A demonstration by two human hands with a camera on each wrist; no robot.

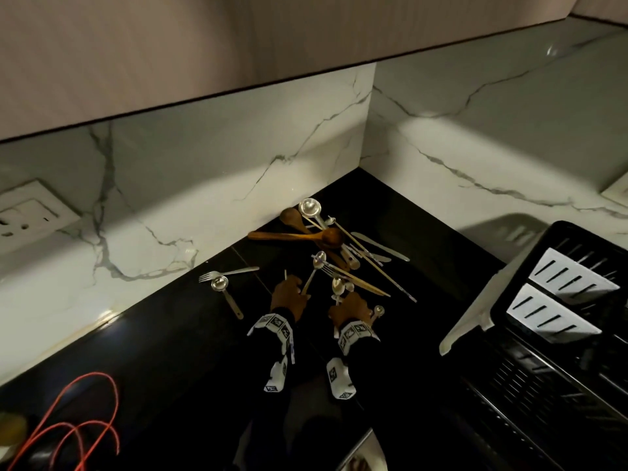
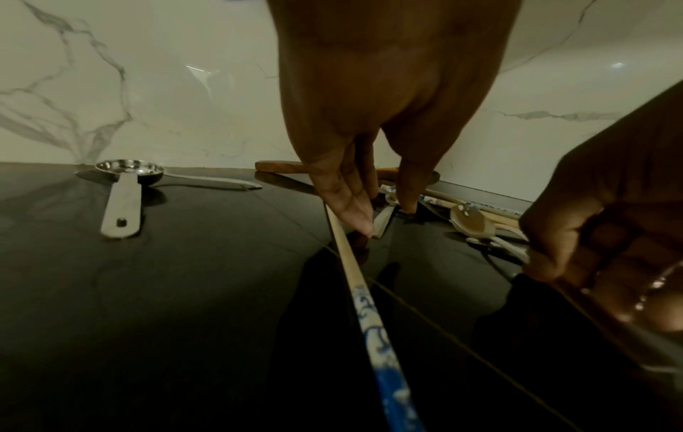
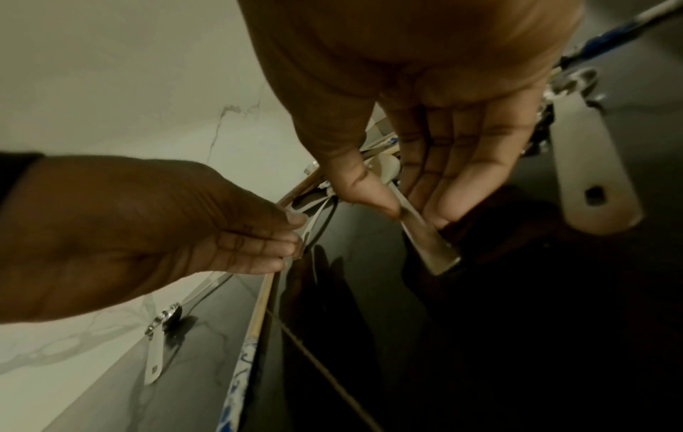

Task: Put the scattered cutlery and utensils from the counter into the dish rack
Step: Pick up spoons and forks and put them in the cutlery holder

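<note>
A pile of cutlery lies in the corner of the black counter: wooden spoons, steel spoons, knives, chopsticks. My left hand is at the pile's near edge. It grips a blue-patterned chopstick that runs back under the palm, and its fingertips touch a steel spoon handle. Beside it, my right hand pinches the flat handle of a steel spoon between thumb and fingers. The dish rack stands to the right, with white slotted cutlery holders.
A fork and a steel measuring spoon lie apart to the left of the pile. Another small measuring spoon lies just right of my right hand. Marble walls close the corner. A red cable lies at the near left.
</note>
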